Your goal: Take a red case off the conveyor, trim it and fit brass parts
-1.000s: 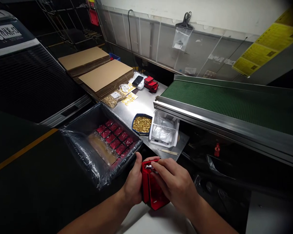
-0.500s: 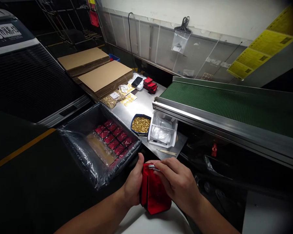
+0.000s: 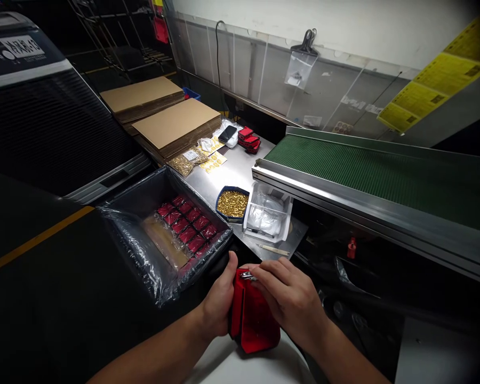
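Observation:
A red plastic case point(image 3: 253, 319) stands on end near the bottom centre, over a white surface. My left hand point(image 3: 218, 303) is wrapped round its left side, thumb up along the top edge. My right hand point(image 3: 288, 296) lies over its right side, fingers pinched on a small metal part point(image 3: 247, 276) at the case's top. What exactly the metal part is, I cannot make out.
A black bin lined with plastic film point(image 3: 144, 250) holds rows of red cases point(image 3: 188, 223) at left. A blue tray of small brass pieces point(image 3: 232, 203) and a clear box point(image 3: 267, 215) sit on the steel table. A green conveyor point(image 3: 368, 170) runs right. Flat cardboard stacks point(image 3: 176, 122) lie behind.
The red case and both hands have shifted slightly lower and the case has tilted a little. The grip looks the same; the camera has moved a bit.

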{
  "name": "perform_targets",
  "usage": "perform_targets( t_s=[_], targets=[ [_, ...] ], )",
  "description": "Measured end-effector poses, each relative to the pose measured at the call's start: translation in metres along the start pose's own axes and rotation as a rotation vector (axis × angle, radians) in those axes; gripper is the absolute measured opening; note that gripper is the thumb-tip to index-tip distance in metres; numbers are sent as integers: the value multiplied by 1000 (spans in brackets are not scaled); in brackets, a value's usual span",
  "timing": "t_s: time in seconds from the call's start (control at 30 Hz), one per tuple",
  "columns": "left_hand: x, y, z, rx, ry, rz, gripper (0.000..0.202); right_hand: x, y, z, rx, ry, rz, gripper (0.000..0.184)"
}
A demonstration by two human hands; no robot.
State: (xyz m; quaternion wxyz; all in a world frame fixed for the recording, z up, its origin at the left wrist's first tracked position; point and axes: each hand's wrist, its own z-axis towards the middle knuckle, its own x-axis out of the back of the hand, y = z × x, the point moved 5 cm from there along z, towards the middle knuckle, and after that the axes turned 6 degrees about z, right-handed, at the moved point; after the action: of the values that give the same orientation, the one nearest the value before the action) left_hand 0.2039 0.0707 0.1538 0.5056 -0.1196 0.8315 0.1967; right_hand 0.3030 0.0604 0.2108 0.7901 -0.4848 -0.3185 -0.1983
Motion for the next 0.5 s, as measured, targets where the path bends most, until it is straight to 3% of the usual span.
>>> perform_targets(
  t_s=[0.17, 0.33, 0.5],
  targets=[
    [5, -2, -2, 23, 26, 22, 65, -1, 3, -1, -23, 23, 62, 26],
    [14, 3, -7, 12, 222, 27, 67, 8, 15, -23, -242, 345, 343, 25],
    [11, -2, -6, 15, 312, -149, 66, -14, 4, -45, -96, 372, 540, 22]
  ],
)
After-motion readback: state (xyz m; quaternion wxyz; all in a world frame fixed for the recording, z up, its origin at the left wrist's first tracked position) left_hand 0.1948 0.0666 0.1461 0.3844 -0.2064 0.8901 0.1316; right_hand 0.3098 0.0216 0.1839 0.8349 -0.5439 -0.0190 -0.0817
